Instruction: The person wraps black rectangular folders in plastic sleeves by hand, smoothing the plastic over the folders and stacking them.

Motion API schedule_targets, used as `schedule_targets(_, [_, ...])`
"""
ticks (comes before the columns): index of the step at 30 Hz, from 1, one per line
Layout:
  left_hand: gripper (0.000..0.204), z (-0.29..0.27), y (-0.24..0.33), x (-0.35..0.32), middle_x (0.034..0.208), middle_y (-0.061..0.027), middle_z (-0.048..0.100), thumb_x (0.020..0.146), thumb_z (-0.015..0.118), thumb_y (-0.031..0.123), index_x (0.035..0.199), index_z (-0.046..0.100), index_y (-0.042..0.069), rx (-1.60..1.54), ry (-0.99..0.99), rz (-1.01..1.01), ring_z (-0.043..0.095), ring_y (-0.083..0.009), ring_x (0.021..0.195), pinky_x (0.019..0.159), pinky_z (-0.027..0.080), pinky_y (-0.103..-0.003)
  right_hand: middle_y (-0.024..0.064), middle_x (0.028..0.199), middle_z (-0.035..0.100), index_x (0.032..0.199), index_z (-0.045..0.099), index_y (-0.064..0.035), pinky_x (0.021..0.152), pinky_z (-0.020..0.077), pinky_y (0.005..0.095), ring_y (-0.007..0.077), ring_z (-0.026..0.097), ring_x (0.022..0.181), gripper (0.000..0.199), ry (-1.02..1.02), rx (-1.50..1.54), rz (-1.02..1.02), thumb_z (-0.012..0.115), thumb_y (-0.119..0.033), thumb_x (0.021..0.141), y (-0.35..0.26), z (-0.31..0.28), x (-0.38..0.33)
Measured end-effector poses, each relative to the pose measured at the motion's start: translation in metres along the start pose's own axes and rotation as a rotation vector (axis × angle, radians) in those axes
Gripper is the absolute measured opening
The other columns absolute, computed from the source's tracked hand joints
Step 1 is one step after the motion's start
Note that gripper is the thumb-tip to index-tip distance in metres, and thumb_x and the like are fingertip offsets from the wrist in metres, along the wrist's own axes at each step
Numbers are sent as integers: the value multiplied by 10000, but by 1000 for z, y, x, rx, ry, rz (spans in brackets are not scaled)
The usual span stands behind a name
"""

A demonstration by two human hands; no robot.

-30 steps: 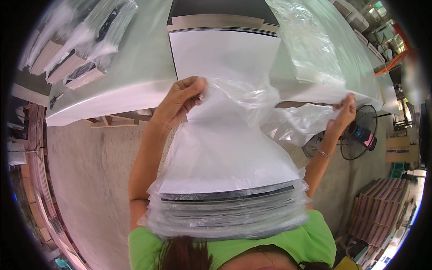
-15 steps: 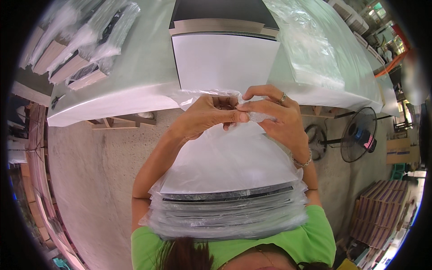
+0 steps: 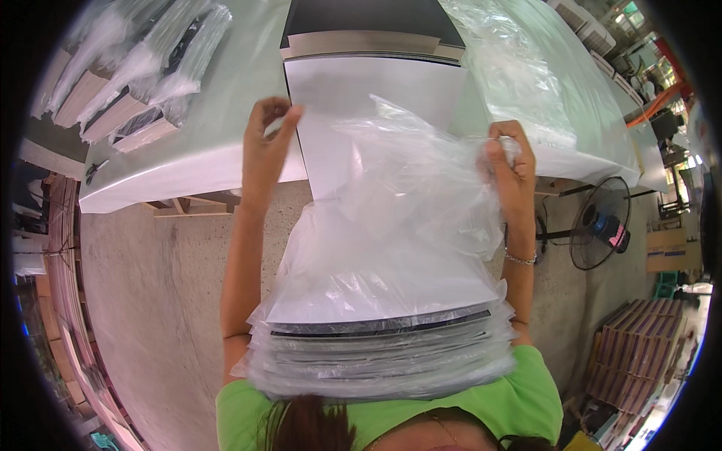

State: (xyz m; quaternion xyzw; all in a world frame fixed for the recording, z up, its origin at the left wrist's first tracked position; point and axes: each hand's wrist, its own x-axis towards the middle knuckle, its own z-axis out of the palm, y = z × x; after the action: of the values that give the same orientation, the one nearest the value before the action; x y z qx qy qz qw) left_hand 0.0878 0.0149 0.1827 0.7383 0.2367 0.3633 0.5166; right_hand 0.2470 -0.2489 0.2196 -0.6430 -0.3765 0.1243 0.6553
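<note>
A thin clear plastic bag (image 3: 429,180) billows up in front of me, its upper edge crumpled toward the right. My right hand (image 3: 513,161) has closed its fingers on that edge. On the left, my left hand (image 3: 271,139) is raised with fingers curled and thumb apart, and no film shows in it. Against my body rests a stack of plastic-wrapped flat boards (image 3: 380,357), the top one white under film. Just beyond the bag, on the table, lies a pile of boards with a white top face (image 3: 320,90) and a black part (image 3: 376,15) behind; the bag partly hides it.
The table (image 3: 233,113) has a pale cover hanging over its front edge. Plastic-wrapped bundles (image 3: 147,134) lie at its left, and a pile of clear film (image 3: 526,90) at its right. A black fan (image 3: 602,225) stands at right, near stacked cartons (image 3: 635,349).
My hands were together at the bag's edge and have moved apart. The left went left and up without film; the right went right, pulling the bag, which has spread upward.
</note>
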Motion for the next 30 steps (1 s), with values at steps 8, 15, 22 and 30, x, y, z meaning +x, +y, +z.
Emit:
schedule_targets(8, [217, 56, 47, -29, 1075, -57, 530, 842, 581, 216, 989, 590, 57, 185, -632, 365, 503, -195, 1044, 969, 329, -371, -51, 642, 468, 908, 538, -62, 477, 351, 184, 36, 442, 554, 123, -450, 32, 255, 594, -155, 851, -8, 27, 13])
schedule_targets(15, [375, 33, 53, -25, 892, -73, 562, 871, 564, 308, 1103, 526, 17, -758, -435, -852, 602, -183, 817, 674, 530, -239, 7, 756, 528, 953, 542, -46, 522, 404, 223, 95, 499, 597, 169, -433, 997, 126, 574, -172, 845, 37, -13, -14])
schedule_targets(22, [352, 16, -9, -52, 973, -83, 583, 908, 465, 238, 1173, 476, 7, -846, -450, -388, 594, -180, 865, 682, 531, -277, 80, 953, 535, 1062, 500, -17, 600, 461, 267, 144, 542, 692, 284, 69, 1002, 377, 505, -235, 880, 58, -14, -16])
schedule_targets(30, [524, 8, -51, -23, 1072, -98, 523, 898, 438, 447, 1150, 482, -10, -912, -410, 159, 569, -174, 878, 739, 505, -326, 139, 1118, 540, 1169, 457, 2, 642, 498, 261, 163, 568, 717, 436, -126, 1048, 593, 447, -344, 904, 67, -19, -41])
